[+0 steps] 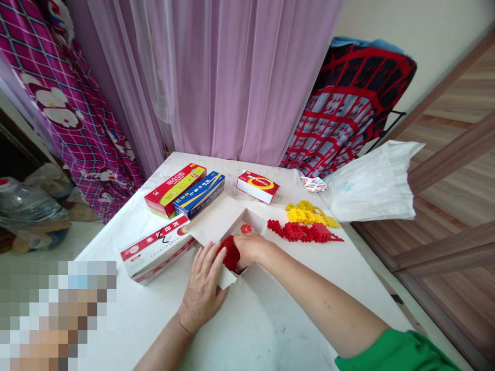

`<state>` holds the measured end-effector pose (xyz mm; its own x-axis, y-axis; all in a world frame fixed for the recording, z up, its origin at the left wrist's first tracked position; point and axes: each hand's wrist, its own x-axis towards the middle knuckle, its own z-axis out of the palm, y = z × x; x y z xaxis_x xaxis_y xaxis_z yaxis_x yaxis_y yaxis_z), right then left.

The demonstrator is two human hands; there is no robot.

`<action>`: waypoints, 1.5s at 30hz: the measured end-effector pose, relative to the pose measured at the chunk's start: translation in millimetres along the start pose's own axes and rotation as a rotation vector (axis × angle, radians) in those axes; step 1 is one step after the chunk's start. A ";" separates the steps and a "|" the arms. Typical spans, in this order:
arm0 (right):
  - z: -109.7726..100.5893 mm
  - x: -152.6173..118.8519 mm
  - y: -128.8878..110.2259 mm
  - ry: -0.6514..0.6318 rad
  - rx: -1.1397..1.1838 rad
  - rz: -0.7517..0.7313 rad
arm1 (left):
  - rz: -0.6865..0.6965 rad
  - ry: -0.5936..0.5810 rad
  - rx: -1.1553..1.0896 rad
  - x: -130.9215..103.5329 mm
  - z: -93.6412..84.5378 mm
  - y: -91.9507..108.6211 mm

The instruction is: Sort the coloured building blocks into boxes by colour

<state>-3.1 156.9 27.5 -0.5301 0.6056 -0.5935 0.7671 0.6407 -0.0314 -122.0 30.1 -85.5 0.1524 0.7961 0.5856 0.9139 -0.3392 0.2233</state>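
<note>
Right grip (247,249) in white box (218,219) by red pieces (231,253), can't tell if holding, left grip (204,281) outstretched against box, yellow pieces (300,215) rightward

Right of centre, red and yellow latticed plastic pieces (296,231) are seen. At upper left, a magenta fabric curtain (79,93) is patterned with a grid and white cartoon figures. Plain green is shown by the fabric sleeve (394,353) at lower right.

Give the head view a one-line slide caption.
Right hand in an open white box with red pieces, left hand at the box's edge.
</note>
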 end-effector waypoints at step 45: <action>10.0 6.3 -4.8 0.365 -0.004 0.056 | 0.020 0.006 -0.002 -0.2 2.6 -2.1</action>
<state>-6.5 152.9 15.9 -0.5823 0.7675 -0.2680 0.7973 0.6036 -0.0035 -122.9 32.0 -88.1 0.1678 0.7861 0.5948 0.9099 -0.3557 0.2133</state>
